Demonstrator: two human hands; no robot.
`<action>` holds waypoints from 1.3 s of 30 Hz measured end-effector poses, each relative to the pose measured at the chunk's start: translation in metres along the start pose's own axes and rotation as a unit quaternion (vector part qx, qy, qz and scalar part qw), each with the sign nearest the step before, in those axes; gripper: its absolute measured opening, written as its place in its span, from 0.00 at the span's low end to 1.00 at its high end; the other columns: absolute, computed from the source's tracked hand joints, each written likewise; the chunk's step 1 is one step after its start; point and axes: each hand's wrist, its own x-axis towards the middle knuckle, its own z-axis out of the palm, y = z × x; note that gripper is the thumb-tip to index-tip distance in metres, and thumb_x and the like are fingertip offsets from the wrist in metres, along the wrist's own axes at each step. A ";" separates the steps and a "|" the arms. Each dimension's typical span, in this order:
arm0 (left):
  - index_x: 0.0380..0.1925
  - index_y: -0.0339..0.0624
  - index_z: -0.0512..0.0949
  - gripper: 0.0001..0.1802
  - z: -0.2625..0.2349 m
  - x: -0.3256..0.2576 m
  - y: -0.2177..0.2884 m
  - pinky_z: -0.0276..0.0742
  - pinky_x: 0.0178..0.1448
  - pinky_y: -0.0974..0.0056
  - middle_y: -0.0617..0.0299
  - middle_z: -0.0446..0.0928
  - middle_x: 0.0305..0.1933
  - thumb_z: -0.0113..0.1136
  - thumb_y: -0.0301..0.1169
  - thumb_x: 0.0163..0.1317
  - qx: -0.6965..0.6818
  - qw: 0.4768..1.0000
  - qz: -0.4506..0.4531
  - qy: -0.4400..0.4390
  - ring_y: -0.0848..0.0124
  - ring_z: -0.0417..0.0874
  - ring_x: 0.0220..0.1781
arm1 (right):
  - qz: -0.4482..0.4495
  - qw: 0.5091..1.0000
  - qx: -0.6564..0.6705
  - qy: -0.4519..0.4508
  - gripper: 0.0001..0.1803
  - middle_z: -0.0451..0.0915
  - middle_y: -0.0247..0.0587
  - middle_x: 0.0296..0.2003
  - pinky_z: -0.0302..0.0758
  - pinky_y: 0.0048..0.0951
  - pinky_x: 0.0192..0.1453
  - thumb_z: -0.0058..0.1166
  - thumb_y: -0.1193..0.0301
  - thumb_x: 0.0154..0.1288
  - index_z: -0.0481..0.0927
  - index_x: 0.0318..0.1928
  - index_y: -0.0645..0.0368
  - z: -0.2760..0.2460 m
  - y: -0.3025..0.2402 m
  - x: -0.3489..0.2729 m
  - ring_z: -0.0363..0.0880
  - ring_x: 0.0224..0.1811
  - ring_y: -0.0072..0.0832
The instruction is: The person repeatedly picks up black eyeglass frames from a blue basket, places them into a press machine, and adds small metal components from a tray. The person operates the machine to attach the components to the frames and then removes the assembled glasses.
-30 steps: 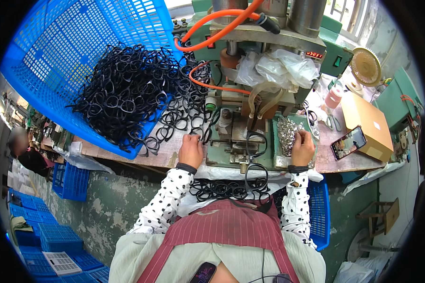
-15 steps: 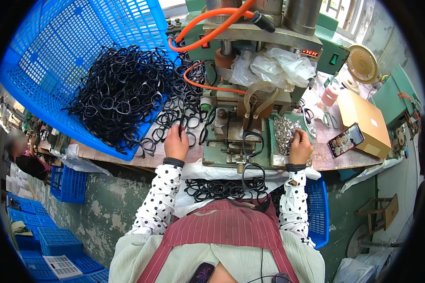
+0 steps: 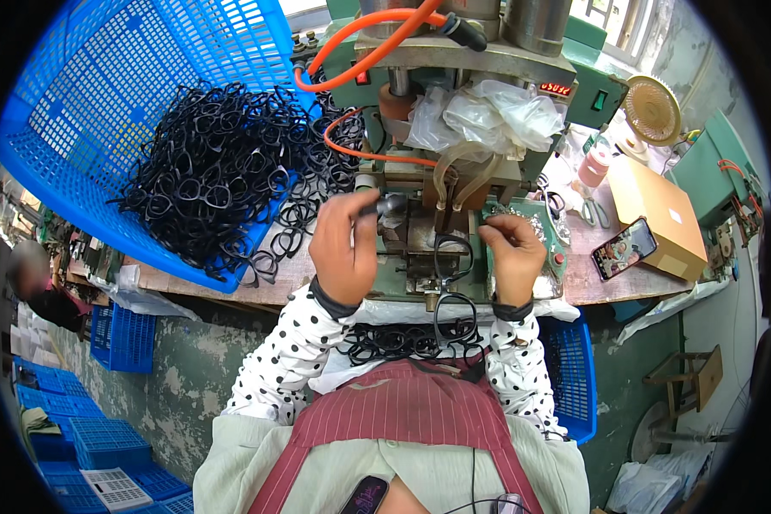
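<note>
My left hand (image 3: pixel 344 248) is closed on a black eyeglass frame (image 3: pixel 391 206), smeared by motion, at the left of the press's work area (image 3: pixel 424 236). My right hand (image 3: pixel 516 257) is pinched at the right of that area; whatever lies between its fingertips is too small to make out. Between my hands another black eyeglass frame (image 3: pixel 456 317) hangs down at the front of the press, one rim above the other. Behind my right hand is a green tray (image 3: pixel 497 287) with small silvery metal pieces (image 3: pixel 533 221), partly hidden by the hand.
A tilted blue basket (image 3: pixel 68 163) full of black eyeglass frames stands at the left, some spilling onto the table. More frames (image 3: pixel 385 341) lie before my apron. At the right are a phone (image 3: pixel 624 248), a cardboard box (image 3: pixel 660 223) and scissors (image 3: pixel 594 212). Orange hoses (image 3: pixel 343 86) cross the press.
My left hand has lifted a frame from the loose ones and moved right to the press. My right hand has left the metal pieces and moved left, still pinched.
</note>
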 end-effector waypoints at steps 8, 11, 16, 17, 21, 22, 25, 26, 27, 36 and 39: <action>0.41 0.34 0.77 0.10 0.000 0.024 -0.001 0.75 0.38 0.69 0.57 0.78 0.34 0.54 0.31 0.70 -0.121 0.991 -0.052 -0.014 0.69 0.82 0.34 | 0.060 0.997 0.020 -0.053 0.23 0.81 0.46 0.34 0.77 0.23 0.40 0.65 0.82 0.50 0.71 0.47 0.68 0.034 -0.017 -0.011 0.82 0.33 0.24; 0.41 0.34 0.77 0.10 -0.003 0.024 -0.003 0.75 0.39 0.68 0.57 0.78 0.33 0.55 0.31 0.70 -0.128 0.990 -0.049 -0.021 0.68 0.82 0.34 | 0.024 0.999 0.006 -0.033 0.23 0.80 0.45 0.34 0.77 0.23 0.39 0.65 0.82 0.50 0.70 0.46 0.69 0.044 -0.015 -0.011 0.82 0.33 0.25; 0.41 0.35 0.77 0.08 -0.007 0.024 -0.006 0.74 0.41 0.64 0.57 0.77 0.33 0.56 0.29 0.68 -0.112 0.991 -0.045 -0.052 0.63 0.80 0.35 | -0.031 0.997 0.068 0.009 0.24 0.79 0.42 0.35 0.78 0.25 0.40 0.65 0.83 0.51 0.69 0.48 0.69 0.051 -0.001 -0.015 0.82 0.35 0.26; 0.42 0.35 0.77 0.08 -0.007 0.021 -0.006 0.74 0.42 0.63 0.57 0.78 0.34 0.55 0.28 0.68 -0.086 0.995 0.013 -0.048 0.64 0.80 0.35 | -0.044 0.997 0.060 0.023 0.24 0.79 0.42 0.36 0.78 0.25 0.41 0.65 0.83 0.51 0.69 0.48 0.69 0.051 0.003 -0.017 0.82 0.35 0.26; 0.45 0.36 0.77 0.13 -0.002 -0.008 0.003 0.76 0.51 0.56 0.52 0.80 0.42 0.56 0.20 0.58 -0.073 0.954 0.201 -0.208 0.57 0.81 0.44 | -0.070 0.995 0.073 0.016 0.26 0.78 0.42 0.37 0.78 0.25 0.42 0.67 0.83 0.51 0.70 0.49 0.67 0.046 0.021 -0.013 0.83 0.36 0.26; 0.49 0.37 0.76 0.20 0.006 -0.025 0.004 0.76 0.54 0.53 0.53 0.80 0.45 0.58 0.20 0.53 -0.106 0.946 0.236 -0.194 0.57 0.81 0.48 | -0.110 0.994 0.000 -0.004 0.27 0.78 0.42 0.38 0.78 0.26 0.44 0.69 0.81 0.49 0.71 0.50 0.66 0.037 0.019 -0.008 0.83 0.38 0.28; 0.52 0.36 0.76 0.27 0.027 -0.046 0.002 0.74 0.61 0.48 0.49 0.78 0.54 0.59 0.17 0.47 -0.153 0.920 0.268 -0.243 0.56 0.80 0.56 | -0.243 0.934 -0.251 0.074 0.21 0.81 0.41 0.38 0.77 0.39 0.41 0.69 0.74 0.49 0.78 0.46 0.59 -0.006 0.016 0.021 0.82 0.36 0.37; 0.54 0.36 0.75 0.27 0.030 -0.046 0.001 0.75 0.61 0.49 0.49 0.77 0.55 0.59 0.17 0.49 -0.149 0.917 0.272 -0.249 0.56 0.80 0.56 | -0.238 0.896 -0.361 0.097 0.19 0.82 0.41 0.38 0.76 0.41 0.41 0.67 0.72 0.51 0.79 0.45 0.58 -0.028 0.031 0.028 0.82 0.35 0.39; 0.54 0.36 0.75 0.26 0.033 -0.045 0.001 0.75 0.61 0.49 0.49 0.77 0.55 0.59 0.18 0.50 -0.151 0.916 0.275 -0.252 0.56 0.80 0.55 | -0.227 0.847 -0.466 0.120 0.17 0.83 0.42 0.37 0.76 0.43 0.41 0.66 0.70 0.53 0.80 0.45 0.56 -0.052 0.054 0.033 0.81 0.34 0.41; 0.53 0.36 0.76 0.24 0.037 -0.044 -0.002 0.76 0.61 0.50 0.49 0.77 0.56 0.59 0.18 0.52 -0.139 0.914 0.286 -0.252 0.56 0.81 0.53 | -0.007 0.809 -0.583 -0.075 0.11 0.81 0.47 0.29 0.75 0.45 0.37 0.65 0.66 0.55 0.79 0.34 0.58 -0.109 0.081 0.004 0.81 0.33 0.47; 0.53 0.36 0.75 0.24 0.039 -0.044 0.001 0.75 0.62 0.50 0.50 0.76 0.57 0.59 0.18 0.52 -0.130 0.911 0.284 -0.268 0.56 0.80 0.54 | -0.042 0.855 -0.516 0.000 0.09 0.81 0.49 0.27 0.75 0.44 0.38 0.62 0.68 0.56 0.80 0.28 0.60 -0.101 0.097 0.007 0.80 0.32 0.48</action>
